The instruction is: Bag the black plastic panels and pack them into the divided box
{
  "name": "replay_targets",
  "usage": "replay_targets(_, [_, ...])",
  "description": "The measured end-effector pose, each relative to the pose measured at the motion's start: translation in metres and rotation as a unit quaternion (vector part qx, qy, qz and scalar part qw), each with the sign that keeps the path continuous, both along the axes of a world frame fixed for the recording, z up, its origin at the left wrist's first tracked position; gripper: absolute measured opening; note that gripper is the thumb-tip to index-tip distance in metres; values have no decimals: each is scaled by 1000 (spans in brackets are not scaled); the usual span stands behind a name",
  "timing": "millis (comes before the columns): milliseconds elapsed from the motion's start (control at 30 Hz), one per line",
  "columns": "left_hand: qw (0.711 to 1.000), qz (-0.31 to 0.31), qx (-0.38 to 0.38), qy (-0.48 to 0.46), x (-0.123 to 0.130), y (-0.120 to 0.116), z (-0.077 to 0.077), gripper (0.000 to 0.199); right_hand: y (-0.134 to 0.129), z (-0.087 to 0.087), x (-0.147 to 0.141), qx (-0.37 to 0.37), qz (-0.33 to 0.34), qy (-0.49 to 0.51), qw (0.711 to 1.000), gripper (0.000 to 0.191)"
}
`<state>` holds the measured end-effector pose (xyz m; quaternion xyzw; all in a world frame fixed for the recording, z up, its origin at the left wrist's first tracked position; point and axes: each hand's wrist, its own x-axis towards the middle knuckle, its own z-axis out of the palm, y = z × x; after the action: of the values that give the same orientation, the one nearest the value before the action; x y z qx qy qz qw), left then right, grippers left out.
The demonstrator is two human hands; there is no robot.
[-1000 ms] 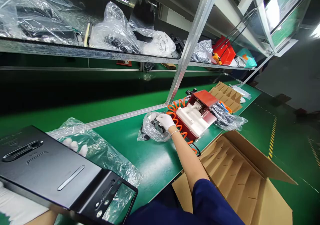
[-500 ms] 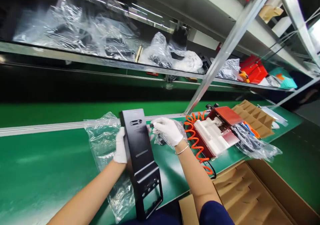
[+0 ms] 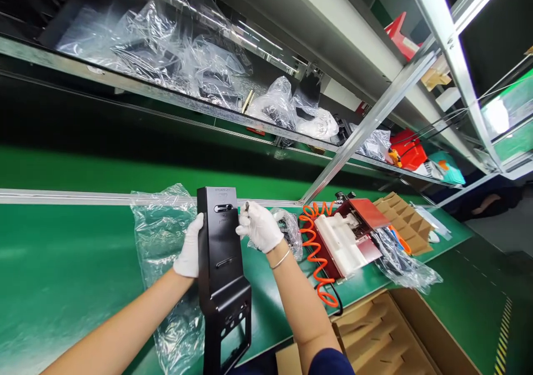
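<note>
Finding: right hand moved from bag to housing

The right hand point(image 3: 260, 228) no longer reaches into the parts bag point(image 3: 294, 232), as a second ago; it pinches what appears a small dark piece point(image 3: 247, 205) beside the black housing point(image 3: 222, 239). The housing, earlier low at left, is held over the tabletop point(image 3: 83, 258), lower end toward the front edge. The left hand point(image 3: 189, 247) grips its side, fingertips hidden. Judgement: both hands now serve the housing.

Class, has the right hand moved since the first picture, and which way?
Yes: the right hand has moved left, farther from the foot of the metal post, to beside the black housing.
</note>
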<state>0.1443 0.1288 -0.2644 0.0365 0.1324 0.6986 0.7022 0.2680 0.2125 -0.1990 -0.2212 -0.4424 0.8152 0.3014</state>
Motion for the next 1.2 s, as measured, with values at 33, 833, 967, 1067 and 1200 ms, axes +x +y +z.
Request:
replay_targets(33, [1000, -7, -3, -4, -1, 0, -1, 45, 0, 1, 0, -13, -10, -2, 1000, 32])
replay_targets(833, [996, 7, -88, -9, 2, -4, 17, 44, 1, 1, -36, 306, -186, -317, 878, 21])
replay_targets(967, [995, 18, -96, -13, 0, -2, 9, 44, 1, -6, -37, 352, -194, -357, 843, 26])
replay_targets(1067, [994, 28, -102, -4, 0, 0, 6, 47, 4, -11, -36, 375, -190, -401, 814, 29])
replay_targets(1200, [997, 35, -62, -8, 2, 0, 9, 51, 12, -15, -32, 321, -227, -363, 845, 22])
